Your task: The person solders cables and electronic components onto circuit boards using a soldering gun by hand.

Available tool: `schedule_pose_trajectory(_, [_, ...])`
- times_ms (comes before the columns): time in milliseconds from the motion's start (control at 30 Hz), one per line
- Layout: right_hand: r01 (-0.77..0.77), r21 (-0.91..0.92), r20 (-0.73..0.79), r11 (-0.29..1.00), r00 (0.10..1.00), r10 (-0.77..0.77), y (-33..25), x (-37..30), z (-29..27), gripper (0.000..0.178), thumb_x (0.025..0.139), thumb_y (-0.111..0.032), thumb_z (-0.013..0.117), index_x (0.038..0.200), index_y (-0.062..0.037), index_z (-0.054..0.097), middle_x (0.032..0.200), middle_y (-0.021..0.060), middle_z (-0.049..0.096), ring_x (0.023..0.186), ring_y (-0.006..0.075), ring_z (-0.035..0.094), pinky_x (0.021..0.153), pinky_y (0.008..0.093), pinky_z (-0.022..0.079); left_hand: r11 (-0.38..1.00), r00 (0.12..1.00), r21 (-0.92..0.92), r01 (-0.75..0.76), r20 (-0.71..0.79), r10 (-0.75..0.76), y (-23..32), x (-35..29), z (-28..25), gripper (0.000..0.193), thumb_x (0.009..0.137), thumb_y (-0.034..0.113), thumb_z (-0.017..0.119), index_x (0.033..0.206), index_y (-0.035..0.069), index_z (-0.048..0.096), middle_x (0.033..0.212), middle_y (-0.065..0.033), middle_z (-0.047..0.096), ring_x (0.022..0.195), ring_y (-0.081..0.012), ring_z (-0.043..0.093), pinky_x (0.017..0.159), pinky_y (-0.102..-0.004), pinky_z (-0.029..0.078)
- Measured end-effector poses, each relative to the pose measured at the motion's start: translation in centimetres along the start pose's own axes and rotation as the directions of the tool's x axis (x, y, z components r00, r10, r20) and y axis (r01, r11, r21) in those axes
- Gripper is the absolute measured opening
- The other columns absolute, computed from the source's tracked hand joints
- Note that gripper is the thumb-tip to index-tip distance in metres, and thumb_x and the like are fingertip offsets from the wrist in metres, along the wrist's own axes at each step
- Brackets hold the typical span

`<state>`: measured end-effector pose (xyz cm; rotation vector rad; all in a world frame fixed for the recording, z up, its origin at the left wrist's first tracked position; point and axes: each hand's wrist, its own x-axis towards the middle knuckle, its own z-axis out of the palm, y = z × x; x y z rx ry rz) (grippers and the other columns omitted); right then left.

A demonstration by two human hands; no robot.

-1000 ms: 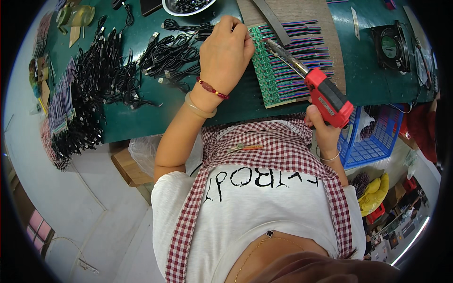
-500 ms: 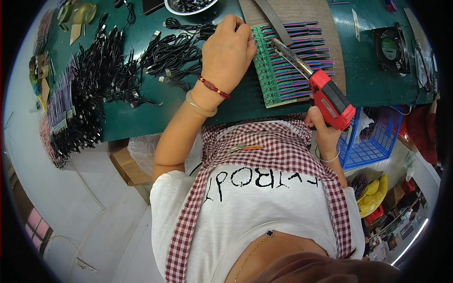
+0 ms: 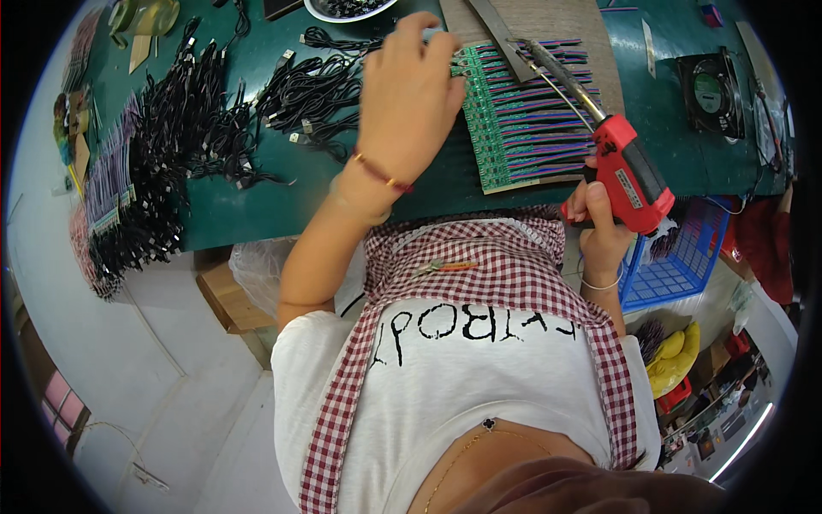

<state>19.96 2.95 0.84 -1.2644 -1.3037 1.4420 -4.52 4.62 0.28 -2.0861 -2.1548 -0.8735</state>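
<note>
My right hand point(image 3: 602, 224) grips a red soldering gun point(image 3: 632, 180) with a black grip panel and a thin feed tube along its barrel. Its tip points up and left, over a metal strip point(image 3: 501, 38) that lies across the far boards. Beneath is a row of green circuit boards point(image 3: 492, 128) with several bundles of coloured wires point(image 3: 548, 128) running right. My left hand point(image 3: 404, 103), slightly blurred, hovers at the row's far left edge, its fingers apart and nothing visible in them. Beside it lie black USB cables point(image 3: 317, 94).
A white bowl of small dark parts point(image 3: 349, 8) stands at the far edge. More black cables point(image 3: 171, 128) are heaped at the left. A black fan point(image 3: 711, 92) sits at the right of the green table point(image 3: 257, 214). A blue plastic crate point(image 3: 676, 274) is below the right edge.
The soldering gun has drawn right and slightly up, off the left part of the boards. My left hand's fingers have spread and shifted slightly away from the board edge.
</note>
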Motion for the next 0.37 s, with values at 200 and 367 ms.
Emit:
schedule_pose_trajectory(200, [-0.012,0.193,0.037,0.981,0.999,0.004,-0.3,0.8,-0.9,0.029,0.088,-0.016,0.051,0.109,0.0043,0.047,0.060,0.0057,0.045,0.050,0.0108,0.041,0.048,0.0244,0.036,0.978,0.902,0.159,0.138,0.389,-0.191,-2.1,-5.1,-8.3,0.042,0.064,0.017,0.073,0.099,0.008,0.053,0.101,-0.0060,0.051,0.097,-0.0249,0.049,0.076,-0.0371,0.039])
schedule_pose_trajectory(367, [0.041,0.186,0.080,0.982,0.995,-0.057,-0.8,1.8,-0.7,0.031,0.089,-0.017,0.051,0.112,0.0017,0.045,0.060,0.0056,0.046,0.050,0.0107,0.041,0.047,0.0249,0.037,0.958,0.837,0.276,0.077,0.505,-0.213,-5.7,-8.4,-7.8,0.038,0.066,0.008,0.069,0.100,0.008,0.053,0.100,-0.0055,0.051,0.096,-0.0261,0.048,0.083,-0.0406,0.038])
